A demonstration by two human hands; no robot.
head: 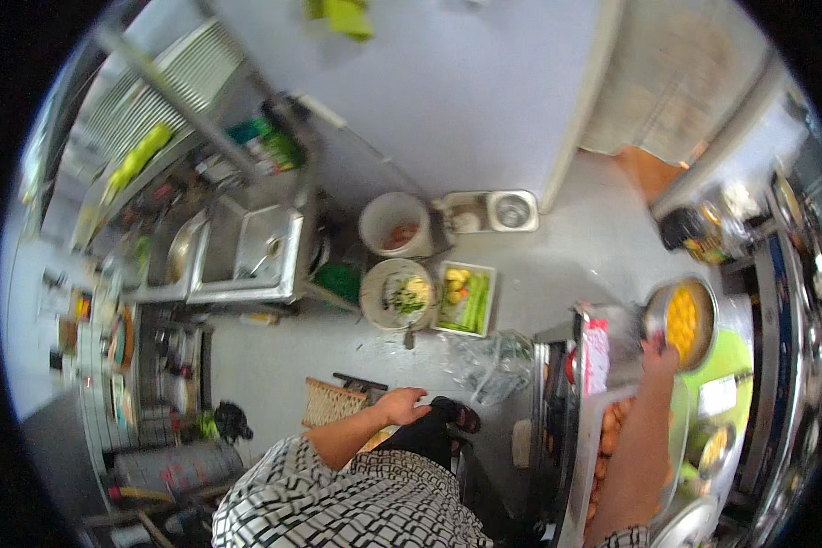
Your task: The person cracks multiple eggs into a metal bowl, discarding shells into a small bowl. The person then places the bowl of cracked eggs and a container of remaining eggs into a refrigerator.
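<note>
My right hand (pixel 659 355) is at the near-left rim of a round steel bowl (pixel 707 322), its fingers closed on the edge. Inside the bowl lie yellow-orange chunks of food (pixel 681 325). That forearm reaches over a translucent plastic bin (pixel 678 418) holding several brown eggs (pixel 608 438). Beneath the bowl, part of a bright green board (pixel 733 353) shows on the worktop. My left hand (pixel 407 406) hangs in front of my body over the floor, holding nothing, thumb apart from the fingers. A low stool with a woven seat (pixel 332 403) is beside it.
On the floor stand a white bucket (pixel 377 233), a tub of chopped food (pixel 377 301), a tray of green vegetables (pixel 479 301) and a clear plastic bag (pixel 493 366). A steel sink (pixel 260 246) is at left, with a gas cylinder (pixel 178 469) below it in view.
</note>
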